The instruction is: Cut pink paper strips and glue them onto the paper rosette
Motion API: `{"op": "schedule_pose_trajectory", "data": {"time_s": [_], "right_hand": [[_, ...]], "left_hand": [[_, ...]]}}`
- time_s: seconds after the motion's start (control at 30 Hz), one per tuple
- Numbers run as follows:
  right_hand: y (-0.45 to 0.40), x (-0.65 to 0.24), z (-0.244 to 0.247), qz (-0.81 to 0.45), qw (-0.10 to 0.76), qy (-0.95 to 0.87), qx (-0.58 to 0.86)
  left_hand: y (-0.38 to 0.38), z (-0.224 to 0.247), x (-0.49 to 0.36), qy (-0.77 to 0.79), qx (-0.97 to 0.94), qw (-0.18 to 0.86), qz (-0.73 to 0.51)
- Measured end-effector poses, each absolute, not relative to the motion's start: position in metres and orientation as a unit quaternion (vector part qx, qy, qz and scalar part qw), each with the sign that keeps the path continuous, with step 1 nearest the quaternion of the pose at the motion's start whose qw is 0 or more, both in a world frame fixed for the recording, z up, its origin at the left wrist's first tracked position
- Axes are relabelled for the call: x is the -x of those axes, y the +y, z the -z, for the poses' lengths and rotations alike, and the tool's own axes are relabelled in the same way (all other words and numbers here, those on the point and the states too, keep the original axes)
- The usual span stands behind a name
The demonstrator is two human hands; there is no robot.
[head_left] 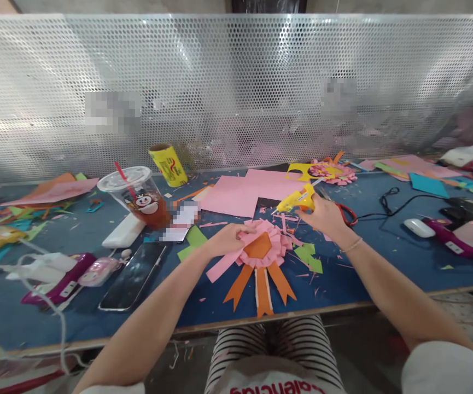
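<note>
In front of me lies a paper rosette (278, 243) with pink pleats, an orange centre and three orange tails (263, 290) hanging toward the table edge. My left hand (230, 239) is at its upper left, fingers closed on a pink paper strip (222, 267) that trails down to the left. Wrapped in my right hand (325, 216) is a yellow hot glue gun (295, 200), its nozzle pointing left, just above the rosette. Whether the nozzle touches anything I cannot tell. Green paper scraps (309, 257) and pink slivers lie around the rosette.
A drink cup (148, 200) with a red straw, a yellow roll (169, 165), a phone (133, 276) and a purple power strip (62, 282) stand or lie left. Behind are pink sheets (236, 194) and another rosette (334, 172). A perforated metal screen (228, 71) closes the back.
</note>
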State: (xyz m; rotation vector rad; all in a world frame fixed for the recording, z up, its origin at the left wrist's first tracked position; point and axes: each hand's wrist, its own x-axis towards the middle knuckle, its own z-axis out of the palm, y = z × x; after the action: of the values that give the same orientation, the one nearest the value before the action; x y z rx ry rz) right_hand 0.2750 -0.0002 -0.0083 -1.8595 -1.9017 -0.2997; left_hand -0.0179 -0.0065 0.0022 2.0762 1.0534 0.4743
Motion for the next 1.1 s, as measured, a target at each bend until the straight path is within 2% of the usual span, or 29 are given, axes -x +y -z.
{"op": "schedule_pose_trajectory", "data": {"time_s": [0.13,0.23,1.1], "right_hand": [[0.001,-0.273,0.016,0.145,0.156,-0.704,0.677],[0.000,-0.269,0.017,0.155,0.132,-0.717,0.667],[-0.006,-0.270,0.006,0.136,0.069,-0.759,0.632]], "left_hand": [[-0.006,-0.004,0.017,0.417,-0.808,0.377,-0.176],[-0.006,-0.006,0.017,0.413,-0.808,0.381,-0.175],[-0.004,-0.004,0.020,0.421,-0.798,0.392,-0.178]]}}
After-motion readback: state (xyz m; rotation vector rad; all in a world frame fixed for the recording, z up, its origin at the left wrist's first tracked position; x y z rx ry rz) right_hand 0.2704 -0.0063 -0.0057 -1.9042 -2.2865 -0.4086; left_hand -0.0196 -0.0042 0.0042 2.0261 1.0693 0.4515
